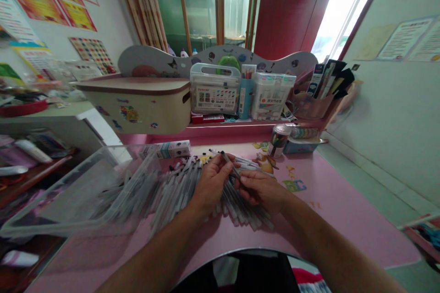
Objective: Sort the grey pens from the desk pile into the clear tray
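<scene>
Over the pink desk [326,206], my left hand [212,181] and my right hand [259,188] are close together, both closed on one slim pen [229,163] with a dark tip. It slants between my fingers, its tip toward the window. Under and left of my left hand lies a wide row of clear-barrelled pens [178,187], some with black caps. Another bunch of pens [244,213] fans out below my right hand. A clear plastic bin [68,229] at the left holds more such pens, blurred through its wall. My palms hide part of the pile.
Behind the pens are a white and teal box [173,149] and a jar of pens [279,141]. The shelf carries a lidded cream box [147,112], a clear carry case [215,94], a marker box [273,96] and a pink holder [311,104]. A cluttered shelf unit [37,167] stands left.
</scene>
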Tool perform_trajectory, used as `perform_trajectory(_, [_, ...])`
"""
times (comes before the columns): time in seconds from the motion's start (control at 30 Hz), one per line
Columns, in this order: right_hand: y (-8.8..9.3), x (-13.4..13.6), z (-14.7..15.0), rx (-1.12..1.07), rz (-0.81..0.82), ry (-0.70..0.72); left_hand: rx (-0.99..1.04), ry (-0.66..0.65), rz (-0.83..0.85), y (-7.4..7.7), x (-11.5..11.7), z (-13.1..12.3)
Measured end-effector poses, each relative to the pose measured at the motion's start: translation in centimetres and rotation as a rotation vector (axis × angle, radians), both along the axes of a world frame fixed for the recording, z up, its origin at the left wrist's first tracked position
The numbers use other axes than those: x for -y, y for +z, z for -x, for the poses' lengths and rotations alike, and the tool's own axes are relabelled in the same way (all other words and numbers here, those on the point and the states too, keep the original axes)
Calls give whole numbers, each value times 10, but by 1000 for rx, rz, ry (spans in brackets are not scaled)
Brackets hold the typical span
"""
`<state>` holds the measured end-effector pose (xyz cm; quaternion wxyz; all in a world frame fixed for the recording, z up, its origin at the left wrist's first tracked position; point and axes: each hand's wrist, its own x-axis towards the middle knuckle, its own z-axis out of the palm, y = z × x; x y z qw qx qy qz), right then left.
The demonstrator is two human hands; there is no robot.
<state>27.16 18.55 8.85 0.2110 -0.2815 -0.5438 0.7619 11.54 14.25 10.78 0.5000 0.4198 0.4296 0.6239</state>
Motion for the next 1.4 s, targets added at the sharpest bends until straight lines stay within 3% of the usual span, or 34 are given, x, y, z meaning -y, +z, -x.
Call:
perform_trajectory(0.17, [-1, 4, 3, 12, 110, 85, -1, -9, 0, 1, 1, 6])
perform_trajectory(0.47, [2, 5, 1, -60, 122, 132, 93, 1, -25, -6, -2, 7])
perform_trajectory(0.8, [-6, 5, 4, -36, -15, 77, -6, 44, -93, 2, 5, 6])
perform_trajectory(0.9, [-6, 5, 5, -12, -39, 87, 29, 45, -78, 2, 3, 9])
perform_trajectory(1.03, [-5, 0, 4, 59, -89, -42, 167, 113, 12, 2, -3, 17])
perform_trajectory(1.1, [-4, -3, 3, 33, -100, -131, 239, 56, 97, 1, -4, 20])
perform_trajectory(1.2, [-3, -6, 4, -26, -137, -218, 342, -184, 216, -3, -2, 19])
perform_trajectory(1.3, [-2, -4, 5, -6, -160, -237, 408, -395, 290, -10, 1, 16])
perform_trajectory(1.4, [-3, -3, 5, 30, -207, -213, 421, -511, 338, -15, 3, 14])
